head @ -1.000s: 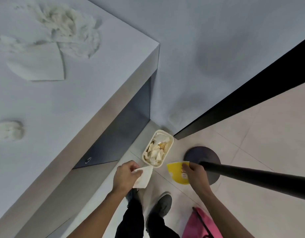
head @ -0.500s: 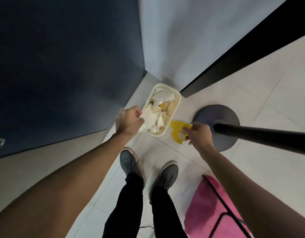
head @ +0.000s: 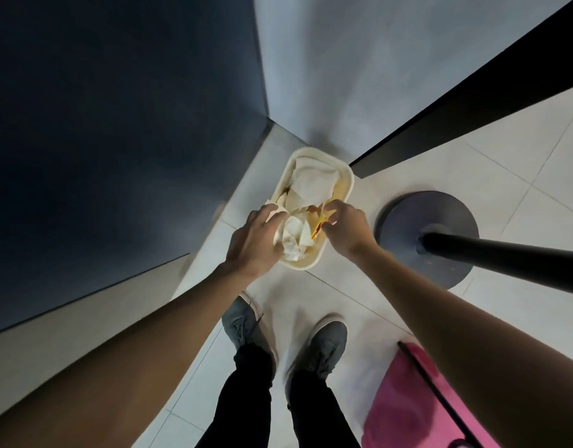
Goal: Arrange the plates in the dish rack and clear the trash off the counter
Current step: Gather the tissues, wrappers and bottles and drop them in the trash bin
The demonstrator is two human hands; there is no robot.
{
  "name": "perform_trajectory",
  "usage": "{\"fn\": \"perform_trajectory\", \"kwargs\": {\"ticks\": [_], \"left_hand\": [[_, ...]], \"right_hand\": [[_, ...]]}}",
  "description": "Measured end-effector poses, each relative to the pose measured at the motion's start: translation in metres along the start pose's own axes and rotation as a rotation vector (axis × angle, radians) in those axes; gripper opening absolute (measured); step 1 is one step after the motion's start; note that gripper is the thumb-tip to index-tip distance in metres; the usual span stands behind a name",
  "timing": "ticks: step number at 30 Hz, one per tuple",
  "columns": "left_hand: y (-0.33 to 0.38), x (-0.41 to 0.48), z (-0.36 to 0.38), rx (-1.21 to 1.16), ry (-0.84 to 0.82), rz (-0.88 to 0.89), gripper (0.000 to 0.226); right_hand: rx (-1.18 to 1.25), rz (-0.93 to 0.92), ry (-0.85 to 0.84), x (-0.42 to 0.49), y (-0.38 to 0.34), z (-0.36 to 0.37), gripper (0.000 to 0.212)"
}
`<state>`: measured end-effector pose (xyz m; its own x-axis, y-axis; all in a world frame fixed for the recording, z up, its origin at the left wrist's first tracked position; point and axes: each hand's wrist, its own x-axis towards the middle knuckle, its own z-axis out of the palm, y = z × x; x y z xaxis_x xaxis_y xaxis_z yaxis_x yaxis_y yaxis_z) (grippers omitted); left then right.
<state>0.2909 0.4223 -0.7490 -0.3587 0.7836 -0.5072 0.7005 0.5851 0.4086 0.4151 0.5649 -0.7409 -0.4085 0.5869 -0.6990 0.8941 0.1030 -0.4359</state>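
Left arm: reaches forward and down, bare to the wrist.
Left hand (head: 257, 240): fingers curled round a white paper (head: 276, 209), over the bin's left rim.
Right hand (head: 346, 226): thumb and fingertips pinch a yellow wrapper (head: 320, 222), held edge-on above the bin's opening.
Bin (head: 350, 181): cream, on the floor in the wall corner, holding crumpled paper trash (head: 314, 182).
Stand base (head: 404, 221): round, grey, just right of the bin.

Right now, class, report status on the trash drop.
Left grip on napkin, right grip pinching yellow wrapper, both over bin. Pole stand beside, nothing blocking.
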Motion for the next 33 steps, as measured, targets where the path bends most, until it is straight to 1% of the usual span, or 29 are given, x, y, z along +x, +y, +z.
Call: {"fn": "perform_trajectory", "kwargs": {"ticks": [2, 5, 8, 10, 13, 15, 17, 19, 21, 24, 26, 30, 33], "left_hand": [[-0.004, 0.006, 0.006, 0.134, -0.034, 0.080, 0.059], [-0.009, 0.011, 0.017, 0.409, -0.138, 0.170, 0.063], [-0.011, 0.014, 0.032, 0.674, -0.257, 0.243, 0.068], [-0.018, 0.020, 0.044, 0.769, -0.306, 0.267, 0.069], [-0.023, 0.036, 0.059, 0.802, -0.340, 0.251, 0.069], [-0.020, 0.049, 0.070, 0.745, -0.389, 0.219, 0.069], [-0.018, 0.061, 0.083, 0.627, -0.445, 0.125, 0.072], [-0.022, 0.068, 0.092, 0.517, -0.426, 0.052, 0.077], [-0.024, 0.068, 0.094, 0.441, -0.376, 0.041, 0.075], [-0.017, 0.049, 0.080, 0.345, -0.266, 0.095, 0.052], [-0.010, 0.037, 0.066, 0.226, -0.215, 0.072, 0.041], [0.004, 0.020, 0.037, 0.023, -0.195, 0.063, 0.039], [0.016, 0.005, 0.018, -0.166, -0.180, 0.018, 0.041]], "right_hand": [[-0.143, -0.100, -0.043, 0.000, 0.001, 0.007, 0.050], [-0.424, -0.246, -0.115, 0.001, 0.006, 0.020, 0.062], [-0.718, -0.286, -0.110, 0.006, 0.014, 0.033, 0.067], [-0.862, -0.288, -0.113, 0.012, 0.016, 0.041, 0.068], [-0.971, -0.296, -0.132, 0.022, 0.021, 0.053, 0.068], [-1.040, -0.300, -0.130, 0.031, 0.024, 0.058, 0.068], [-1.097, -0.306, -0.107, 0.040, 0.024, 0.061, 0.068], [-1.134, -0.294, -0.100, 0.046, 0.021, 0.065, 0.071], [-1.145, -0.246, -0.130, 0.046, 0.020, 0.064, 0.069], [-1.085, -0.213, -0.135, 0.039, 0.017, 0.056, 0.068], [-1.034, -0.234, -0.130, 0.031, 0.010, 0.042, 0.067], [-0.916, -0.287, -0.126, 0.011, -0.009, 0.018, 0.058], [-0.841, -0.293, -0.139, -0.007, -0.023, 0.004, 0.057]]}}
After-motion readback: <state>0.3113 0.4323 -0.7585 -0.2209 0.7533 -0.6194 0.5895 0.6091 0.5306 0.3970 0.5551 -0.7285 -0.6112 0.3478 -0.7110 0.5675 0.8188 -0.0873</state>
